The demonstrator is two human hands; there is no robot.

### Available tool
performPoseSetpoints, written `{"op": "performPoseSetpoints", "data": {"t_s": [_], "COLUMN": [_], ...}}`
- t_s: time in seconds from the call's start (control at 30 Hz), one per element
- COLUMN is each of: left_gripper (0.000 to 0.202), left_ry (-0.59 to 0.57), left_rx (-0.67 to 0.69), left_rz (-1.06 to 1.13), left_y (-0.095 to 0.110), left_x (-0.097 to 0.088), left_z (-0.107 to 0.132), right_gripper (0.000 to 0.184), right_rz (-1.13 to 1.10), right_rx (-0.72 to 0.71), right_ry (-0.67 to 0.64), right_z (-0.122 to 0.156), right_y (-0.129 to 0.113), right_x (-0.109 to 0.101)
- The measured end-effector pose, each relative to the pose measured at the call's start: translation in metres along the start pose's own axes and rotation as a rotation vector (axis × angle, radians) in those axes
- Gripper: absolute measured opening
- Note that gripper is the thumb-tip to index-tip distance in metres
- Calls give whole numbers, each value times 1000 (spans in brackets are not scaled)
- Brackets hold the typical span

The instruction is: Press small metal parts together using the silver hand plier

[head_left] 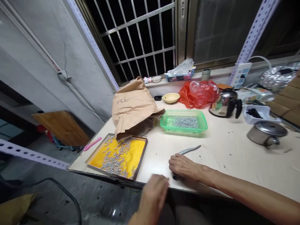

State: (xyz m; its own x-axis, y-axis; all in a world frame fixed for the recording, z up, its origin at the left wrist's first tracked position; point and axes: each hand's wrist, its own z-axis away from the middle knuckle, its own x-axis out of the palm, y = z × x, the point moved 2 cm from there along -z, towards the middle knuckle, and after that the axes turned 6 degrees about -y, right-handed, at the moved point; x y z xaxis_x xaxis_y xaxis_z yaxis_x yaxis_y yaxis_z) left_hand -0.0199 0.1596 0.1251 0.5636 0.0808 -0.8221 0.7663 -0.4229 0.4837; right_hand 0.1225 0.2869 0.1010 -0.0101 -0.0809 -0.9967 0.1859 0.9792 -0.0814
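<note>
My right hand point(184, 165) rests on the table near its front edge, fingers curled down over something I cannot make out. A small black piece point(174, 177) shows under it. Just beyond the knuckles lies a slim grey strip-like object point(190, 150), its near end hidden by the hand. My left hand point(153, 193) is at the table's front edge, blurred, with fingers drawn in; what they hold, if anything, is hidden. To its left, a shallow tray point(141, 162) with a yellow lining holds many small metal pins point(114, 162). A green plastic basket point(202, 126) with more pins point(186, 122) stands farther back.
An open brown paper bag point(134, 106) leans over the tray's back edge. A pink-handled tool point(92, 143) lies left of the tray. Behind are a yellow bowl point(171, 97) and red plastic bags point(197, 93). A kettle point(225, 104) and a lidded metal pot point(264, 134) stand right.
</note>
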Motion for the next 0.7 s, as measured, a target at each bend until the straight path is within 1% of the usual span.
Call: {"op": "performPoseSetpoints", "data": {"t_s": [0.07, 0.1, 0.13, 0.2, 0.27, 0.33, 0.4, 0.43, 0.47, 0.53, 0.6, 0.7], "left_gripper": [25, 25, 26, 25, 26, 28, 28, 29, 30, 30, 27, 23], "left_ry": [101, 139, 147, 65, -57, -156, -220, -220, -218, -219, -221, -175], "left_rx": [-213, -300, -376, -484, -526, -512, -476, -469, -463, -448, -452, -503], "left_rz": [-172, -264, -344, -457, -519, -539, -503, -481, -460, -416, -370, -388], "left_y": [-46, -68, -89, -124, -146, -162, -178, -188, -198, -215, -227, -228], "left_x": [-37, -54, -69, -90, -101, -103, -103, -103, -102, -103, -105, -112], "left_z": [2, 3, 2, 1, 0, -1, -1, -1, -1, -3, -5, -8], "right_gripper": [15, 16, 16, 17, 17, 13, 25, 31, 33, 25, 16, 13], "right_rz": [-71, -100, -120, -127, -101, -85, -95, -107, -122, -168, -241, -380], "right_rx": [49, 95, 148, 275, 414, 526, 570, 569, 561, 539, 527, 534], "right_ry": [95, 167, 252, 437, 557, 603, 634, 650, 664, 654, 597, 467], "right_z": [0, 0, 1, 3, 7, 11, 18, 21, 25, 33, 43, 61], "right_y": [8, 13, 21, 41, 66, 91, 107, 111, 111, 102, 82, 47], "right_x": [-3, -10, -21, -47, -76, -101, -117, -121, -121, -113, -95, -60]}}
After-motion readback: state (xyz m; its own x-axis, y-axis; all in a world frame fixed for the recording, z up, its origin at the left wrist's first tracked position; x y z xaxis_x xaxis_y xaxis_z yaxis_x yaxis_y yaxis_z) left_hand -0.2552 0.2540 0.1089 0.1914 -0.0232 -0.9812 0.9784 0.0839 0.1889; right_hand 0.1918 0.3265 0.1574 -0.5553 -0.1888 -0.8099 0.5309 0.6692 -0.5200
